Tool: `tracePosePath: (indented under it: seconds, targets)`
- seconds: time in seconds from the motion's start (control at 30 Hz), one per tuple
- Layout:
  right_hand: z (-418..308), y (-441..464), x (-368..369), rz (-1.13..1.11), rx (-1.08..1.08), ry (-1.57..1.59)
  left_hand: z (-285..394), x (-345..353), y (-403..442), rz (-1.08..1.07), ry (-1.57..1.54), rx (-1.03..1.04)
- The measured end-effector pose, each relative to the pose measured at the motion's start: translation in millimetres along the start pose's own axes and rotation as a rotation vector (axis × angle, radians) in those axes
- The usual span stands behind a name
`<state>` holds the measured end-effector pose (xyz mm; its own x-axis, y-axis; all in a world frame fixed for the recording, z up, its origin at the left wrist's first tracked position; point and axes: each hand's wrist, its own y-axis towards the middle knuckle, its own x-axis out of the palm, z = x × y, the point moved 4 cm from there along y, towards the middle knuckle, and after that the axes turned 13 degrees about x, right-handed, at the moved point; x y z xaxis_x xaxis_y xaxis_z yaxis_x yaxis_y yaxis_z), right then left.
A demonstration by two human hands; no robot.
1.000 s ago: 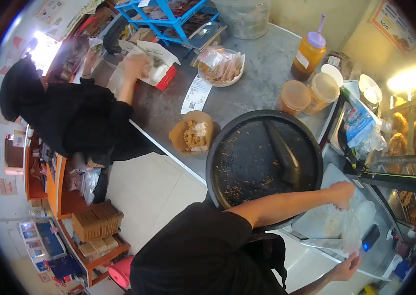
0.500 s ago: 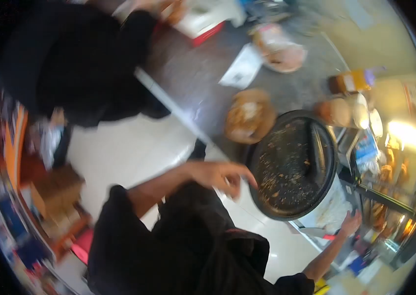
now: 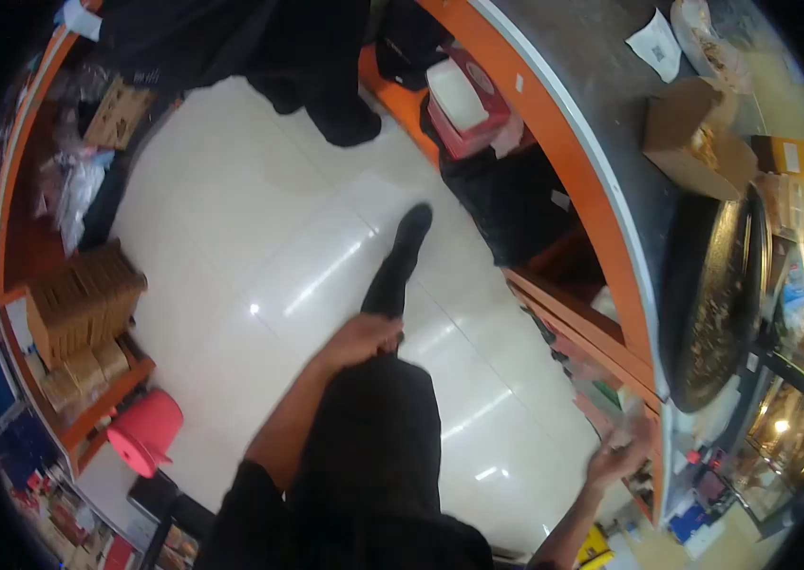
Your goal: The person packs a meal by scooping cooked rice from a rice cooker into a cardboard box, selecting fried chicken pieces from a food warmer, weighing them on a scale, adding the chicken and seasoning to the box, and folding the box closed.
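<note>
From head height, we look steeply down through one wide, round-edged view, with the left hand (image 3: 366, 340) and right hand (image 3: 620, 458) near below us. We face mostly floor (image 3: 217, 223) between and beyond the hands, the counter (image 3: 611, 90) curving past the right hand.

On the left, a stack of brown cartons (image 3: 88, 294) sits on an orange-edged shelf (image 3: 119, 391), with a pink plastic bin (image 3: 150, 429) just beside it and a silvery plastic bag (image 3: 81, 201) farther along. At the far side stands a co-worker in black clothing (image 3: 250, 47) on the glossy tiled floor (image 3: 231, 218). Toward the far right, a red box (image 3: 471, 136) with a white top lies inside an orange-framed counter (image 3: 580, 157), and a lit glass cabinet (image 3: 794, 432) stands at the right edge.
</note>
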<state>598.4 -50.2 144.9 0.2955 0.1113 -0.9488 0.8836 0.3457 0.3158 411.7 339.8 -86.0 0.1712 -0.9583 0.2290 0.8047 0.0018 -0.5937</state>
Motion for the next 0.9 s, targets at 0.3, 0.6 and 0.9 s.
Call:
tracePosePath:
  seconds: [0.3, 0.6, 0.9]
  targets:
    - [-122.3, -184.9, 211.4, -1.312, 0.104, 0.309, -222.0, -130.4, -13.1, 0.238, 0.854, 0.134]
    - [-152.3, -127.5, 173.3, -1.023, 0.667, 0.715, -162.4, -242.8, -10.6, 0.436, 0.123, -0.212]
    - [-131.5, -340.5, 144.2, -1.399, 0.386, -0.120, 88.9, -471.6, 389.9, 0.537, -0.646, 0.257]
